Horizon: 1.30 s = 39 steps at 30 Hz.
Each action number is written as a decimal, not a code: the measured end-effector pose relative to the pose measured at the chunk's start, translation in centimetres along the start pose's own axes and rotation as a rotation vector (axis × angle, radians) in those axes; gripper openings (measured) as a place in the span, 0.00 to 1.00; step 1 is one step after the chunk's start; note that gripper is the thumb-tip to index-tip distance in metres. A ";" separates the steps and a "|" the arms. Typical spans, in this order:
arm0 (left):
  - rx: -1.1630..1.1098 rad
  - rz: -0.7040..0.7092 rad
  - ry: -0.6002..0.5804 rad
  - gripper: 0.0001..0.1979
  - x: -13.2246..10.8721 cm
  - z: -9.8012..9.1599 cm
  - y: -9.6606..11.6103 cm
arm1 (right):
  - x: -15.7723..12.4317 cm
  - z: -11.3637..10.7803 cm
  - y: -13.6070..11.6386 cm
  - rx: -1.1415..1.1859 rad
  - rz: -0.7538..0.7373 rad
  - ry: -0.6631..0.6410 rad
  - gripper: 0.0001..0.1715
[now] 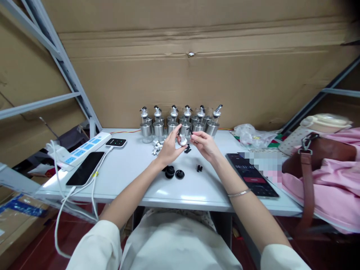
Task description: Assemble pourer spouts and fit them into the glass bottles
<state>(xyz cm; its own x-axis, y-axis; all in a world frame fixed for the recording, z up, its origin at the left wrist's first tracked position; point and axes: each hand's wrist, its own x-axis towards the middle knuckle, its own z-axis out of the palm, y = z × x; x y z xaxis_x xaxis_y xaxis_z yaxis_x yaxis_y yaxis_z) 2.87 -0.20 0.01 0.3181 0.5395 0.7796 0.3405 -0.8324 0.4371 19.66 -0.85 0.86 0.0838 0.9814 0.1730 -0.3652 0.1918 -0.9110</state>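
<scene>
My left hand (170, 145) pinches a small white pourer cap (183, 141) above the white table (135, 176). Close beside it, my right hand (204, 144) has its fingers curled on a small dark part at the cap's side. Just behind my hands stands a row of several steel-and-glass oil bottles (180, 123) with spouts. Two black round stoppers (174, 173) and a small black piece (199, 168) lie on the table below my hands. Some white small parts (156, 146) lie to the left of my left hand.
A black phone (85, 168) on a white cable, a power strip (81, 149) and a small black device (116, 142) lie at left. At right sit another phone (253, 176), crumpled plastic (250, 135), a brown bag (323, 157) and pink cloth (332, 195). Cardboard (197, 67) backs the table.
</scene>
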 end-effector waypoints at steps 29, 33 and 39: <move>-0.069 -0.127 -0.072 0.42 -1.0 -0.7 0.0 | -0.7 0.7 0.0 -0.243 -0.180 -0.093 0.19; -0.071 -0.106 -0.074 0.41 -1.0 -0.8 0.0 | -0.6 0.5 0.0 -0.245 -0.214 -0.080 0.18; -0.040 -0.093 -0.081 0.38 -1.0 -0.8 0.3 | -0.6 0.6 -0.1 -0.242 -0.237 -0.103 0.15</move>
<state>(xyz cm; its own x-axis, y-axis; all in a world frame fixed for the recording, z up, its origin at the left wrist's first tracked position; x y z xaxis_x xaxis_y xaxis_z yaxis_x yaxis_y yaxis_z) 1.92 -1.10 -0.25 0.3583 0.6216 0.6966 0.3365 -0.7820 0.5247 19.12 -1.44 1.04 0.0412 0.9086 0.4156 -0.1157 0.4175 -0.9013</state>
